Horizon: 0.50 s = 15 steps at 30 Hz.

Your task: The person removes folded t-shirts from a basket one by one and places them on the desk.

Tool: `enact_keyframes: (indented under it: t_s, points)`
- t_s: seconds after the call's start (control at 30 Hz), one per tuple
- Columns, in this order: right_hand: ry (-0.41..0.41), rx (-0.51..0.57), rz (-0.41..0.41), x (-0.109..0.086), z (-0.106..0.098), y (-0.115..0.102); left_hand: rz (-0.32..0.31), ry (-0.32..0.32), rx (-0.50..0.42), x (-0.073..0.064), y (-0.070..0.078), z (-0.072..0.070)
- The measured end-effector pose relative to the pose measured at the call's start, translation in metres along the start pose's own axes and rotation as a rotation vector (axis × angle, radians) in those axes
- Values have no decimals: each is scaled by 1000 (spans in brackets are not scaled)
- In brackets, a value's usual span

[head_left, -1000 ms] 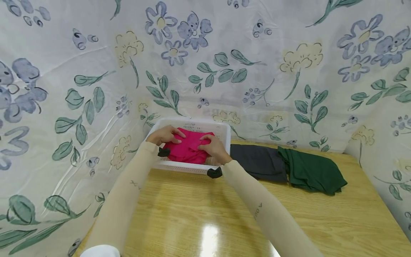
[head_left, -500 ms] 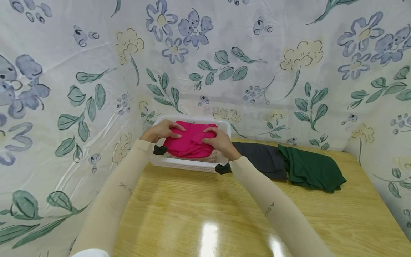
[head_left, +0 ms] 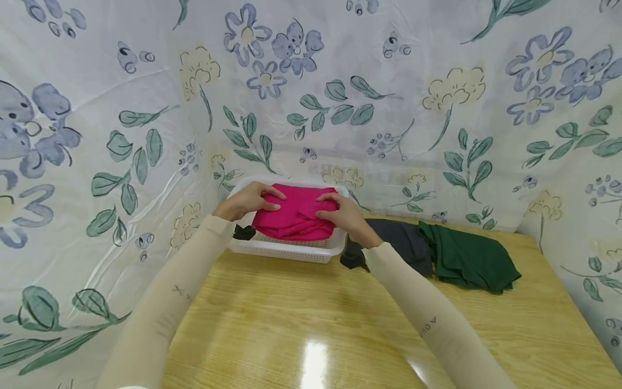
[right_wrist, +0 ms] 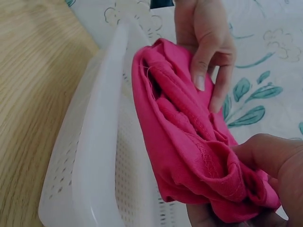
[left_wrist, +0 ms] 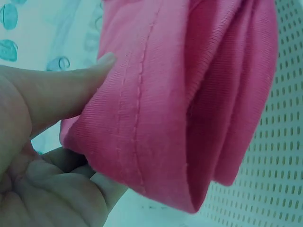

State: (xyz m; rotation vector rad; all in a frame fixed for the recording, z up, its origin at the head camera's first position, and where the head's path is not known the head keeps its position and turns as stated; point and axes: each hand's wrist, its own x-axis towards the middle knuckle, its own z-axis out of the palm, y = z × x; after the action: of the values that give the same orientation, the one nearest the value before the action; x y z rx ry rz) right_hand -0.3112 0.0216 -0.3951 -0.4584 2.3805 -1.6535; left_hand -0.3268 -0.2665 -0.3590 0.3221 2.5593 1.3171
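A folded pink garment [head_left: 296, 213] with stitched hems is held up between both hands, over the white perforated basket [head_left: 282, 250]. My left hand [head_left: 249, 201] grips its left end; in the left wrist view the thumb lies on one face and the fingers pass behind the pink cloth [left_wrist: 142, 104]. On the other end, my right hand [head_left: 346, 215] pinches the fabric, thumb on the near side. The right wrist view shows the layered folds of the garment [right_wrist: 189, 137] and the basket wall [right_wrist: 90, 156] beside it. Some fingers are hidden behind the cloth.
Right of the basket, a folded dark grey cloth [head_left: 400, 243] lies on the wooden table [head_left: 272, 319]. A green cloth [head_left: 468, 256] lies against it, further right. Flower-printed sheeting [head_left: 311, 86] hangs behind and at the sides.
Both hands have lifted the pink garment up from inside the basket. The right hand has shifted to the right, with the garment stretched slightly wider. The grey and green cloths stay put.
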Motion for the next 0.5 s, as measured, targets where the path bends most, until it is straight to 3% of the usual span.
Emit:
enact_keyframes:
  t_s: [0.23,0.5]
  points:
    - [-3,23,2,-11,-14,3,26,-3,11,-3,12,12]
    - [19,-10,5,-19,-22,-2,46,38,49,-4,18,24]
